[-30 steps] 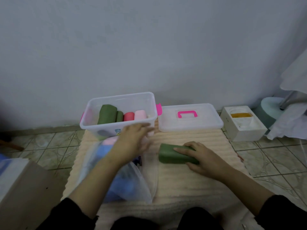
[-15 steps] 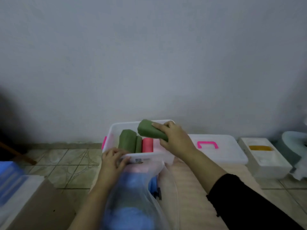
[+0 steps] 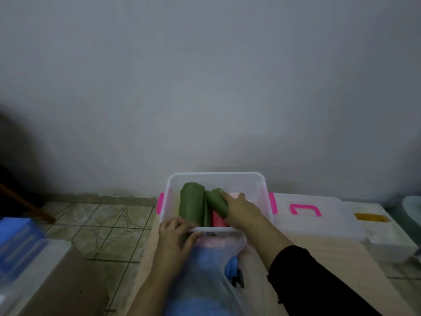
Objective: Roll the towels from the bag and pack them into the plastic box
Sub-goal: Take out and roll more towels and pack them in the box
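Your left hand curls its fingers over the near rim of the plastic box, gripping it, forearm running back beside the bag. Just beyond those fingers lies 1 large green roll. Your right hand, wrist bent down inside the box, clasps a smaller green towel roll tilted over the pink roll. To its right sits the lid.
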